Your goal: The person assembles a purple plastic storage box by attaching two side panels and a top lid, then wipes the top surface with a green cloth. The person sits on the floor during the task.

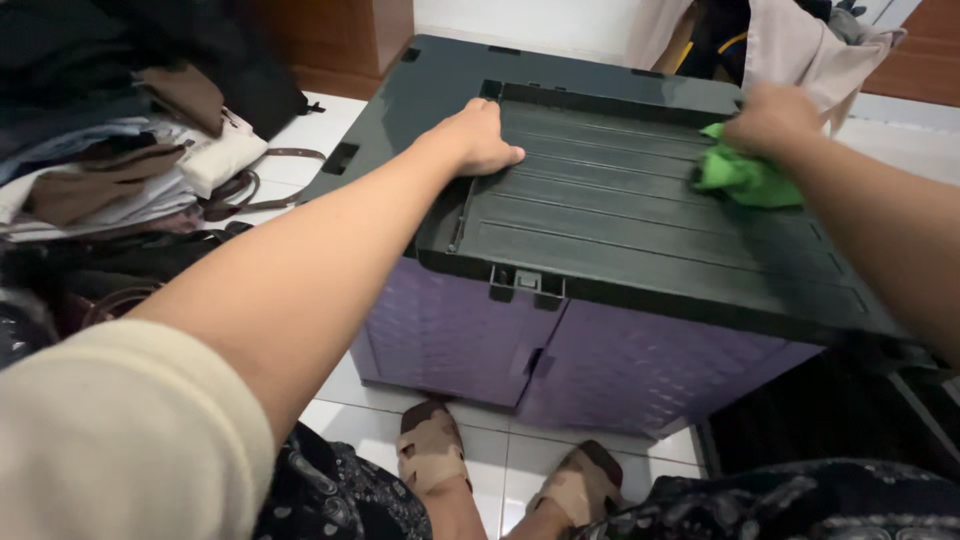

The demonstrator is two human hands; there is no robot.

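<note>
Nearest, at six o'clock, two feet in tan sandals (432,447) stand on a white tiled floor (500,470), with dark patterned fabric over the knees on either side. Just beyond them rises a plastic cabinet with purple woven-look doors (450,335) and a dark grey ribbed top (600,215), a small latch at the middle of its front edge.

The left hand (480,135) reaches in from eight o'clock in a cream sleeve and rests on the top's left part, fingers curled loosely, palm down, clamped on nothing. The right hand (770,118), coming in from three o'clock, is closed over a crumpled green cloth (742,178) pressed against the lid towards its right rear, at about one o'clock. The hands are well apart.

At nine to ten o'clock a heap of folded clothes and bags (120,170) crowds the floor beside the cabinet, a brown strap trailing on the tiles. At twelve o'clock, wooden furniture (340,40) and a white wall; at one o'clock, pale garments (790,45) hang just behind the cabinet.
</note>
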